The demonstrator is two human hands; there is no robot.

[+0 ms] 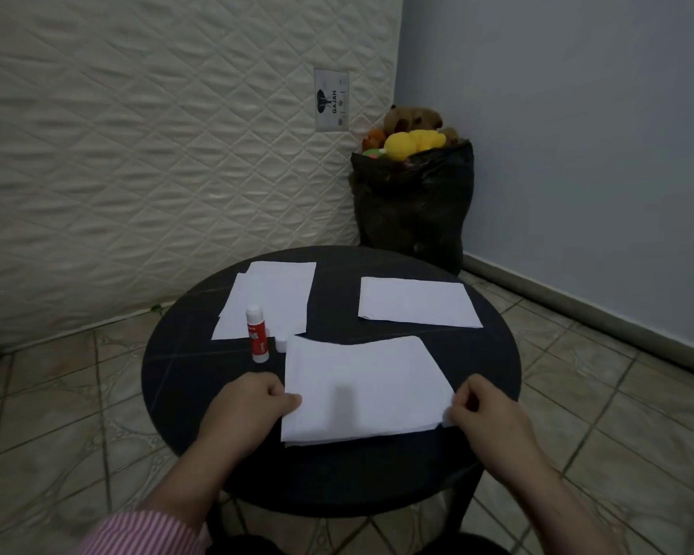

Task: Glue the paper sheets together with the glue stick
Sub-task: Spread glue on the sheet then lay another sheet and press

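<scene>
**Desk editor:** Near the front edge of the round black desk (pixel 185 378), what are the two hands doing?

**Photographer:** Both are on the near paper stack (pixel 361 390). The left hand (pixel 249 406) pinches its left edge, thumb on top, fingers curled. The right hand (pixel 485 410) pinches the right corner the same way. Each grip is closed on paper; neither is free. The stack looks like two or more sheets, the lower one peeking out along the front edge.

**Desk editor:** And the glue?

**Photographer:** The glue stick (pixel 257 334) stands upright toward the left edge of the desk, just beside the stack's far-left corner, and overlaps the front edge of the far-left sheets (pixel 269 298) as seen from here. Its cap (pixel 281 344) appears to be off, resting between the stick and the stack. Another sheet (pixel 417 301) lies toward the far right edge, well apart.

**Desk editor:** So which step is this?

**Photographer:** My reading: squaring or pressing the sheets together. Whether glue is already on, the frame cannot say.

**Desk editor:** How to do it well?

**Photographer:** I would line up the front corners first, hold one side flat, then smooth outward with the other hand so no wrinkle is trapped. Keep sleeves clear of the uncapped stick; a nudge could topple it onto clean paper
</scene>
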